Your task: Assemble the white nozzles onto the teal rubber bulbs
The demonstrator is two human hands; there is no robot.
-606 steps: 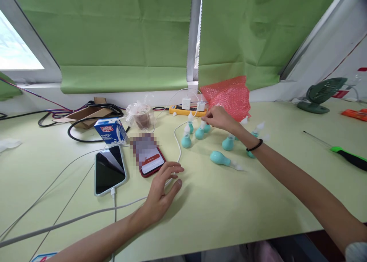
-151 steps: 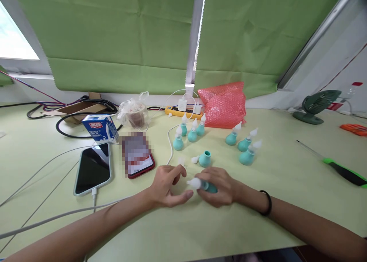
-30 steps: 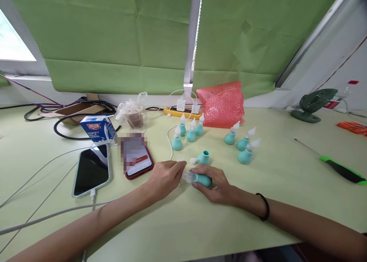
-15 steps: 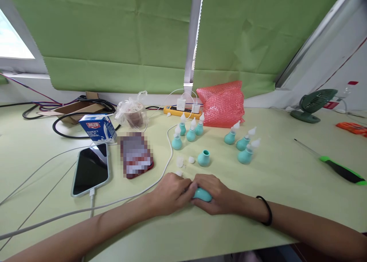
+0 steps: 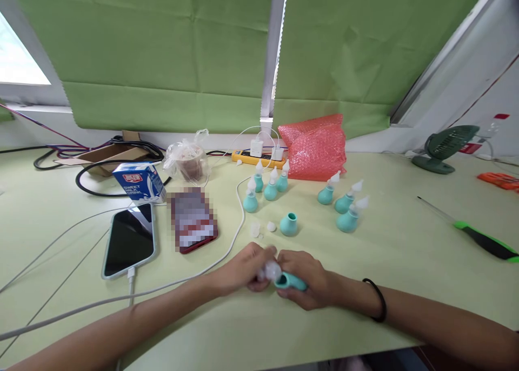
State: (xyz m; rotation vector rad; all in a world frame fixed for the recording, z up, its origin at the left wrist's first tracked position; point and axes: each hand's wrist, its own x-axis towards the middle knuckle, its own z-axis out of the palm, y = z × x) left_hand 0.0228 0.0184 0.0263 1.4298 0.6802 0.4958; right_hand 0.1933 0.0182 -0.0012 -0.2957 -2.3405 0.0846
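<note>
A translucent tip (image 5: 271,271), blurred, is pinched in the fingers of the left hand (image 5: 246,267); its direction cannot be made out. Beyond, an open teal bulb (image 5: 288,226) is stood upright on the bench (image 5: 227,328), mouth up. Nearer, the held bulb (image 5: 297,283) is clasped by the right hand (image 5: 311,276), just beside the tip. Its long axis is laid roughly left to right, the open mouth turned toward the left hand. Farther right, three fitted bulbs (image 5: 344,203) are seen, nozzles slanted rightward.
</note>
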